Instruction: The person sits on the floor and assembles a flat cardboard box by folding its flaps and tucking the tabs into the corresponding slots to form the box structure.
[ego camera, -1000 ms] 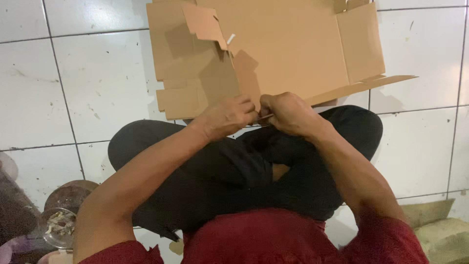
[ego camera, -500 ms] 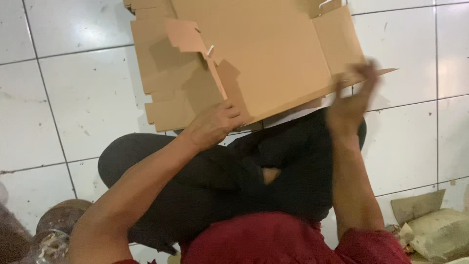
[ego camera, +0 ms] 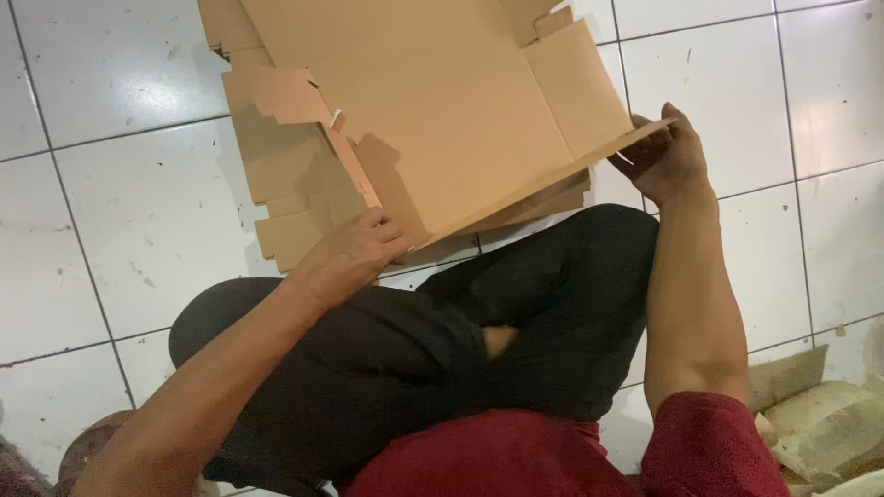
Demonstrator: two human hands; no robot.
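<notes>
Sitting cross-legged on the white tiled floor (ego camera: pixel 120 230), we hold a flat cardboard box blank (ego camera: pixel 433 110) tilted up over our knees. Our left hand (ego camera: pixel 354 253) has its fingers (ego camera: pixel 387 230) clamped on the blank's near edge, by a folded flap (ego camera: pixel 295 97). Our right hand (ego camera: pixel 668 156) grips the far-right corner w/ fingers closed on the edge. More cardboard sheets (ego camera: pixel 285 184) lie flat underneath. Crumpled packaging (ego camera: pixel 829 423) sits at bottom right, well apart.

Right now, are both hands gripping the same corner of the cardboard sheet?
No: the left hand holds the cardboard sheet at one end, the right hand at the other.
</notes>
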